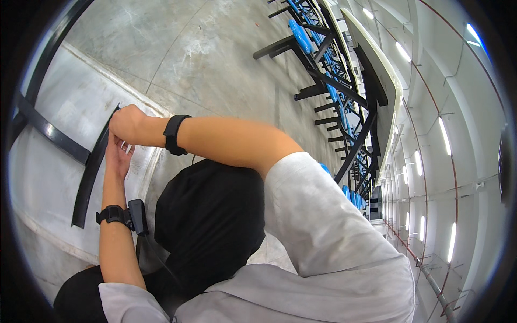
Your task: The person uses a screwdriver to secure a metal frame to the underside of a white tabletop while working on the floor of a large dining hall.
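A black metal bar (pixel 96 172) runs along the pale board beside me, with another black bar (pixel 56 134) meeting it at an angle. My right hand (pixel 131 125) is closed at the upper end of the first bar; its fingertips and what they grip are hidden. Just below it, my left hand (pixel 118 156) reaches up to the same bar end with curled fingers. Thin pale slivers show among its fingers, too small to name. The two hands touch or nearly touch.
A whitish raised board (pixel 40 180) lies under the bars on the concrete floor (pixel 215 70). Toward the right stands a long row of tables (pixel 371 59) with black legs and blue round seats (pixel 300 36). My black-clad knee (pixel 212 207) is close to both arms.
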Tool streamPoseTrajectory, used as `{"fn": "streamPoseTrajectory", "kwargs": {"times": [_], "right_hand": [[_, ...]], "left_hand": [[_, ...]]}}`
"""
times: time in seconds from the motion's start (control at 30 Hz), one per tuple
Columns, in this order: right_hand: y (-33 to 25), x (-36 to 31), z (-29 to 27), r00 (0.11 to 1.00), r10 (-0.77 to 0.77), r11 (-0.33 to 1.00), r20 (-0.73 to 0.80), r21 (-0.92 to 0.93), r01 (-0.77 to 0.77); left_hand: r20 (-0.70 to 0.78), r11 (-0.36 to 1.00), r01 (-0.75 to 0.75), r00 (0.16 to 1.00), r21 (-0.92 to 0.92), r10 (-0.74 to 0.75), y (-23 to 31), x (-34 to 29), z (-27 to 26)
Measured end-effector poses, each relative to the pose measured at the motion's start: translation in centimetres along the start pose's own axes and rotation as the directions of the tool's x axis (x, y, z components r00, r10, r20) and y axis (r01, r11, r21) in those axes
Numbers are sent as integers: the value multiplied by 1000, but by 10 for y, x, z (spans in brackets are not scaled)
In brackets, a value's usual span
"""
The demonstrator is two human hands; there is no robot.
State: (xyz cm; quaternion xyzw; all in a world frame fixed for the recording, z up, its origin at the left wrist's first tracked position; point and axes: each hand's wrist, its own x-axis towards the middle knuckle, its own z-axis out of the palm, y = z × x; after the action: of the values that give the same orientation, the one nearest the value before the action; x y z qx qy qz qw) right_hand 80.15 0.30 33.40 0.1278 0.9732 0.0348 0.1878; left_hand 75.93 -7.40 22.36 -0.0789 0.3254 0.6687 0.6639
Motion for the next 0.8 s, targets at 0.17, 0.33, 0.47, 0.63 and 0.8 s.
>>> {"fn": "streamPoseTrajectory", "kwargs": {"times": [0.17,0.33,0.47,0.63,0.8], "right_hand": [[-2,3,-15,946,275,831,169,454,-323],[22,1,7,920,267,704,286,595,-389],[11,6,10,992,116,987,-50,118,-109],[9,6,-1,923,385,819,14,455,-349],[9,-8,-19,948,294,817,118,484,-314]], "left_hand": [[36,999,37,999,-23,-36,1,4,-19],[82,997,61,995,51,-65,-8,16,-14],[27,997,58,998,56,-60,0,13,-12],[43,999,29,999,20,-30,-2,18,-22],[12,999,24,1000,37,-24,-1,4,-10]]}}
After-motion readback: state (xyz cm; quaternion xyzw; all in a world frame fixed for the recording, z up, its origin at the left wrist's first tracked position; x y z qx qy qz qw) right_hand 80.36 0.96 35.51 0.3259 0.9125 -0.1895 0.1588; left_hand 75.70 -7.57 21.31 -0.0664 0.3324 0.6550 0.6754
